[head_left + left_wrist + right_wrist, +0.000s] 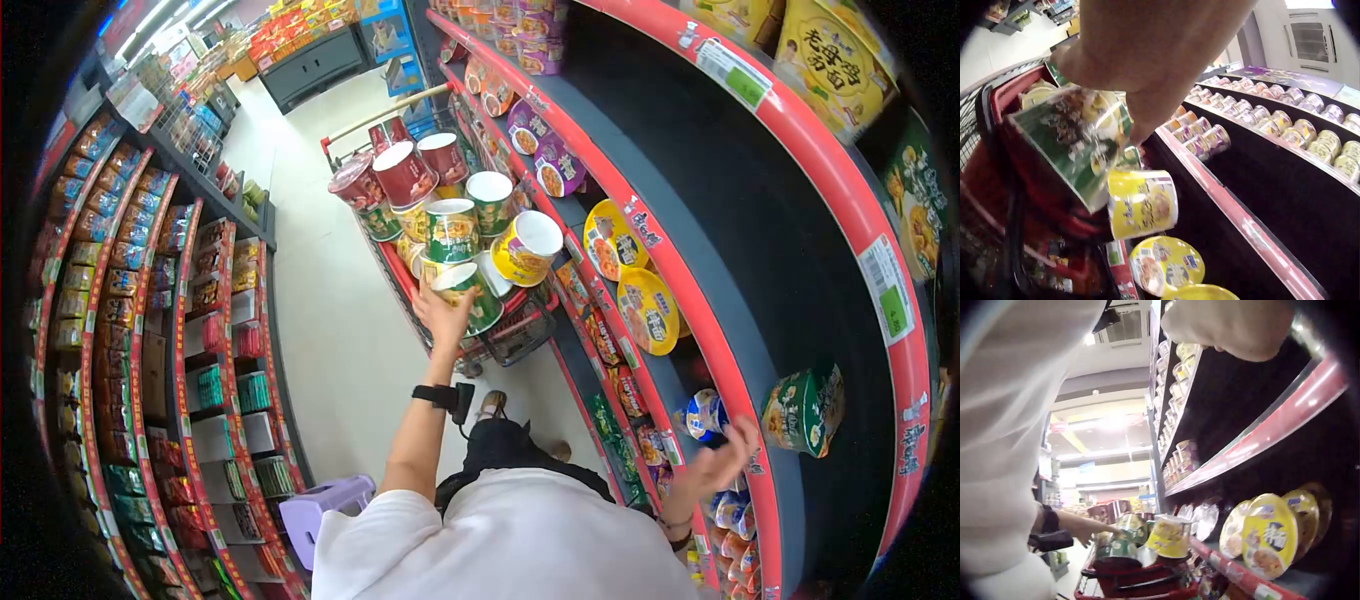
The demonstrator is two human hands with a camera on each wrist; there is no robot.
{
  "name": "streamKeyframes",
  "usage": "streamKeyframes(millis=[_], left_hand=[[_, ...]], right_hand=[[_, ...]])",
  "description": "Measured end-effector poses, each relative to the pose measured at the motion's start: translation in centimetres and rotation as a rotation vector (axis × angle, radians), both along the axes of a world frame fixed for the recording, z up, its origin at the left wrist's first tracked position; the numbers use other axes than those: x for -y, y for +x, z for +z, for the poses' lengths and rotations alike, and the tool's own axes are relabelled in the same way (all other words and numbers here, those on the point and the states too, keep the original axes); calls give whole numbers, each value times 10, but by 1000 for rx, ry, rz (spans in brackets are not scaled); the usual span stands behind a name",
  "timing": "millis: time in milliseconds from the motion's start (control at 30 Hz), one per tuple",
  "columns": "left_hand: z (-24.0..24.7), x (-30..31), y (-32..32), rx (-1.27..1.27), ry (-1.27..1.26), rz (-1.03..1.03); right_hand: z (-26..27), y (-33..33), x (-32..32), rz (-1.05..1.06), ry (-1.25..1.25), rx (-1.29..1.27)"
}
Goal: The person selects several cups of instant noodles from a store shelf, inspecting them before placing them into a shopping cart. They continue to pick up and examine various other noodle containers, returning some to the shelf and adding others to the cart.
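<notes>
My left hand grips a green instant noodle tub at the near end of a loaded shopping cart. In the left wrist view the same tub lies tilted under the hand, its printed side showing. Right beside it sits a yellow noodle tub with a white top. My right hand is at the shelf on the right, fingers loosely bent and holding nothing. Close to it a green noodle tub stands on the shelf, and a blue cup is on the level below.
Red, green and yellow tubs are piled in the shopping cart. Yellow noodle bowls stand on edge on the right shelf, behind its red price rail. Packet shelves line the left side. A purple basket is at the lower left.
</notes>
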State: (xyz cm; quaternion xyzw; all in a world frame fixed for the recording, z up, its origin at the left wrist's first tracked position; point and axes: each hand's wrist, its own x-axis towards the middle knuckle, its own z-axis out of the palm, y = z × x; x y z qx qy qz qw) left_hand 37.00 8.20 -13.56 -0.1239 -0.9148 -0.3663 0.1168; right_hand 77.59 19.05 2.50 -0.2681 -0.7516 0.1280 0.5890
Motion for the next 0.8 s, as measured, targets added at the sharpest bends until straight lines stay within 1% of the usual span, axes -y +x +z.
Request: streamKeyframes(millis=[67,100,133,200,233,267,300,333,367,400,467,500,567,600,633,667,700,733,767,800], left_hand=[[-7,5,-30,455,468,-421],[-12,8,-37,518,423,-444],[28,12,-29,596,234,-387],[28,19,-43,540,248,-510],[30,24,-51,593,221,-604],[47,26,-51,598,211,-618],[77,29,-47,887,343,-692],[96,30,-49,1176,473,-756],[99,32,-56,1416,508,-739],[111,26,-52,1470,689,-870],[127,5,-45,1637,856,-932],[139,-8,-36,1704,885,-1004],[155,-37,-9,1881,954,-1133],[160,-48,4,1962,919,-1188],[159,-57,22,1996,902,-1218],[159,-65,39,2033,884,-1255],[167,-69,53,2060,832,-1230],[167,-75,63,2114,767,-1293],[168,-81,69,1973,701,-1371],[170,-87,75,1825,653,-1441]], right_hand=[[0,-37,18,120,-181,158],[-2,-54,20,145,-200,161],[-6,-69,26,127,-215,150],[-16,-100,32,206,-522,144],[-21,-113,28,284,-495,159],[-21,-126,27,268,-502,156],[-21,-140,28,314,-500,216],[-22,-151,29,360,-497,273],[-31,-157,26,378,-449,328],[-30,-168,27,357,-446,310],[-27,-188,32,357,-589,183],[-23,-195,32,312,-589,159],[-10,-205,30,312,-594,77],[-5,-206,30,302,-594,35],[-5,-207,28,319,-575,-133],[-6,-204,26,241,-564,-155],[-5,-198,22,258,-607,-367],[-2,-187,18,279,-626,-576],[8,-171,16,250,-620,-517],[4,-156,13,231,-586,-510]])
